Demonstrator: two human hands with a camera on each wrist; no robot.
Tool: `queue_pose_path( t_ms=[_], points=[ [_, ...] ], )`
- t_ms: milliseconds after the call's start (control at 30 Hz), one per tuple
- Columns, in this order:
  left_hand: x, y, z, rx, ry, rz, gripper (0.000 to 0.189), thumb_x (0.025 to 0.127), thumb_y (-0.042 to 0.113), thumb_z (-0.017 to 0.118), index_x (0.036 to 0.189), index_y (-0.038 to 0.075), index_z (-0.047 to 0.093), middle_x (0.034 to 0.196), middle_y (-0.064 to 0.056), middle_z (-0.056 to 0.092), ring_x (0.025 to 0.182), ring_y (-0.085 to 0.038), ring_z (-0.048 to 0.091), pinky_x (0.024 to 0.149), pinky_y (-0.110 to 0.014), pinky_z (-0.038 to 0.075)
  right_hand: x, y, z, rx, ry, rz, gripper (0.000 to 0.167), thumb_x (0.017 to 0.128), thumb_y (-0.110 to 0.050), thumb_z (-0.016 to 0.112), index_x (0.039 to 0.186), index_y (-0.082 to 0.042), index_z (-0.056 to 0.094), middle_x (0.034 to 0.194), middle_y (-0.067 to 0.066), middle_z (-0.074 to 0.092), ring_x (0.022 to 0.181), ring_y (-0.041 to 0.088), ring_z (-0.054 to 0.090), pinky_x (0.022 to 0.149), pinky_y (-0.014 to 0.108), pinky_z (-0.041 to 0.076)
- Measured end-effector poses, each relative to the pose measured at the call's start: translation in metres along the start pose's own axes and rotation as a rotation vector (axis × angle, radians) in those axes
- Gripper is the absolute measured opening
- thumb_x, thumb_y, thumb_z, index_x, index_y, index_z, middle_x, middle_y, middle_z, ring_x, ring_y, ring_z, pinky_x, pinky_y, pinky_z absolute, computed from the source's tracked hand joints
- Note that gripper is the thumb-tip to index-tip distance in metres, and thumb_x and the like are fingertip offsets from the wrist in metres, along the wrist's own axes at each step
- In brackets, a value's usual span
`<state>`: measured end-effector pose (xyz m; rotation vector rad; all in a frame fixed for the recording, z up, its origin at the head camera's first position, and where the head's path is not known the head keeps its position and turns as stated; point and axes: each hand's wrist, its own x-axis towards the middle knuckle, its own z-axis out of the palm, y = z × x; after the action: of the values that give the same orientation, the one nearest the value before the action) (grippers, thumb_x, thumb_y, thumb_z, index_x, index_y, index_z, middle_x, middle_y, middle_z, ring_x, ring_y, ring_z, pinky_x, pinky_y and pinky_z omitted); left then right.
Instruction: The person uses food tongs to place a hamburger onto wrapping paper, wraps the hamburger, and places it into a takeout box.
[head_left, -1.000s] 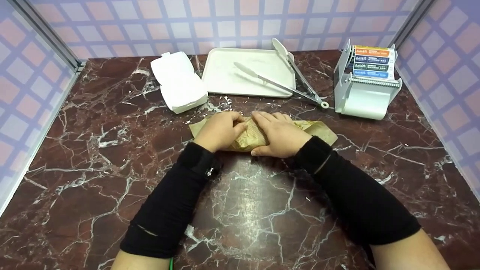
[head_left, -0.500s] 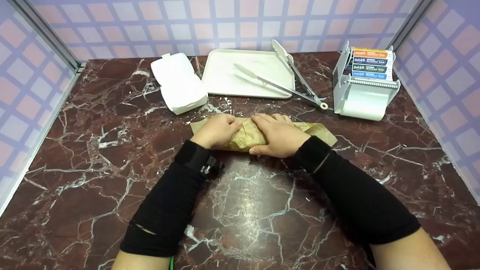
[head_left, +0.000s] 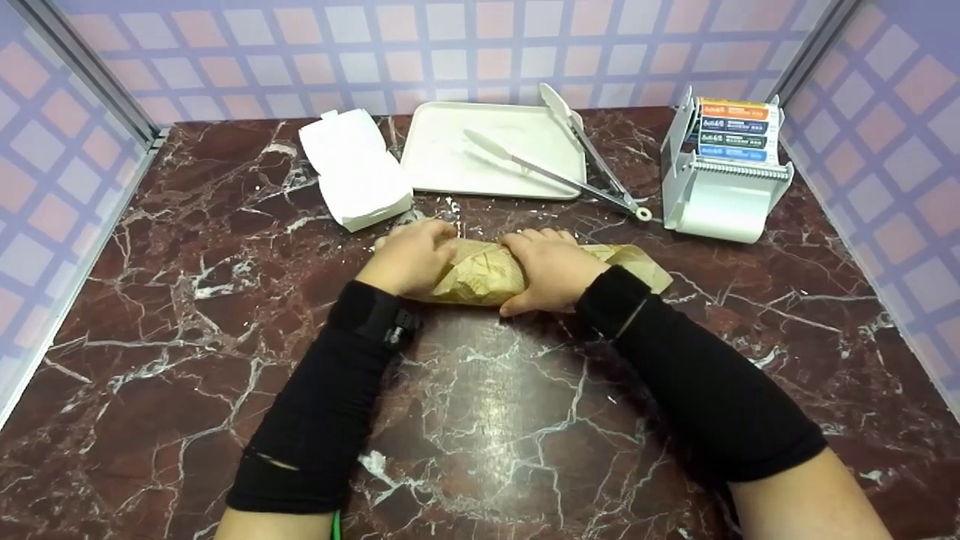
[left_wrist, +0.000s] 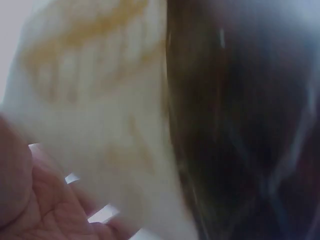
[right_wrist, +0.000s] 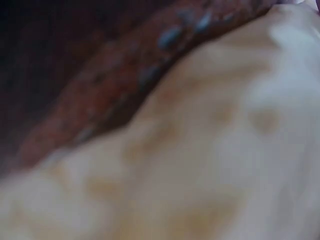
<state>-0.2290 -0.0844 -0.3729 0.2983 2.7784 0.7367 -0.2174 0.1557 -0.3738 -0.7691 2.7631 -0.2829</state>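
Observation:
A bundle wrapped in tan printed paper (head_left: 484, 276) lies crosswise on the table; what is inside is hidden. My right hand (head_left: 551, 268) grips its right part, thumb on the near side and fingers over the far side. From under that hand a loose flap of the paper sticks out to the right. At the left end my left hand (head_left: 409, 256) rests against the paper, its fingers loosely bent. The left wrist view has the blurred paper (left_wrist: 110, 115) in front of the left palm (left_wrist: 55, 205). Paper (right_wrist: 215, 145) fills much of the right wrist view.
Behind the hands stand an open white takeaway box (head_left: 367, 187) and a cream tray (head_left: 450, 161). Metal tongs (head_left: 551, 176) lie spread across the tray's right side. A label dispenser (head_left: 720, 187) is at the back right. White crumbs dot the marbled table (head_left: 480, 420).
My left hand has slid left from the bundle's middle toward its left end, uncovering more of the folded paper. The right hand has stayed nearly in place.

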Motion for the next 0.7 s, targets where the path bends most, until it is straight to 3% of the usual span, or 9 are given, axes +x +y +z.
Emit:
queue_pose_path(
  t_ms=[167,333,567,700],
  points=[
    [-0.002,-0.02,-0.009,0.038,-0.029,-0.031,0.054,0.107,0.034,0.056,0.158,0.02,0.046,0.16,-0.009,0.051,0.142,-0.04,0.048,0.121,-0.061,0.03,0.001,0.001,-0.001,-0.01,0.001,-0.005,0.11,0.072,-0.062,0.088,0.157,-0.01,0.04,0.155,0.013,0.052,0.14,0.036,0.048,0.125,0.055,0.029],
    [-0.002,-0.034,-0.013,0.067,-0.011,-0.064,0.063,0.1,0.033,0.065,0.158,0.016,0.046,0.155,-0.015,0.056,0.137,-0.042,0.054,0.119,-0.062,0.034,0.0,0.004,-0.001,0.019,0.012,-0.015,0.103,0.071,-0.057,0.091,0.15,-0.012,0.041,0.15,0.011,0.057,0.129,0.034,0.05,0.12,0.05,0.029],
    [-0.004,-0.044,-0.021,0.01,-0.031,-0.08,0.046,0.096,0.022,0.073,0.136,0.004,0.061,0.132,-0.018,0.069,0.116,-0.036,0.066,0.108,-0.053,0.051,-0.003,0.007,0.001,0.023,0.067,-0.076,0.092,0.071,-0.056,0.091,0.141,-0.013,0.048,0.143,0.007,0.057,0.133,0.033,0.043,0.117,0.049,0.027],
    [-0.007,-0.05,-0.026,-0.004,-0.028,-0.055,0.024,0.098,0.023,0.07,0.112,0.004,0.068,0.113,-0.015,0.072,0.099,-0.033,0.066,0.096,-0.049,0.054,-0.005,0.006,0.001,-0.019,0.09,-0.092,0.093,0.072,-0.059,0.089,0.141,-0.011,0.05,0.144,0.009,0.053,0.136,0.034,0.04,0.119,0.051,0.027]
  ],
)
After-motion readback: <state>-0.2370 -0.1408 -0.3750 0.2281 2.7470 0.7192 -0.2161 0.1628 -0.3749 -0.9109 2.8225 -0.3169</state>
